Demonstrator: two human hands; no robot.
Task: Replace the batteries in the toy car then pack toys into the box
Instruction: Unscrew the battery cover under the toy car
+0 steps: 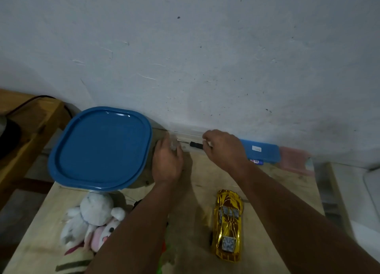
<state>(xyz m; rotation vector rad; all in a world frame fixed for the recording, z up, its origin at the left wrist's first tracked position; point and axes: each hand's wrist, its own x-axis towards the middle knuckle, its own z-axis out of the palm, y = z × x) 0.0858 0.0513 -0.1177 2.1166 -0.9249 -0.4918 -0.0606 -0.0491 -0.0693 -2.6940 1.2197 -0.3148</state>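
We reach both arms to the table's far edge by the grey wall. Our right hand pinches the handle of a screwdriver, its tip pointing left along that edge; our left hand curls over something pale we cannot identify. The gold toy car lies lengthwise near the right edge.

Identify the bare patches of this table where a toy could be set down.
Bare wood lies between the gold toy car and the blue flat case, and right of the car. It is crowded by the blue-lidded box and the white plush toys.
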